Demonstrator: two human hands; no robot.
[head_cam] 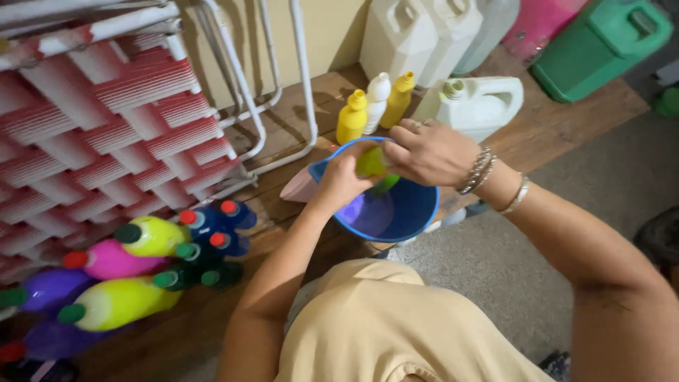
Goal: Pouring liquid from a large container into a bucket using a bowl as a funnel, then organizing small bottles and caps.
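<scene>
Red-and-white slatted panel (106, 120) leans at the left; pale jugs (417, 35) stand along the wall. Below them, a blue bucket (396, 212) sits on the wooden floor (559, 127), holding a shallow purple liquid. Coloured bottles (141, 269) lie stacked to its left.

Over the bucket, both hands close on a small yellow-green bottle (370, 161). The left hand (343, 180) wraps it from below, fingers curled around the body. The right hand (428, 150) pinches its top, fingertips pressed together.

Keep the bottle centred above the bucket, so drips fall inside. Hold the body firm; turn only the top.
</scene>
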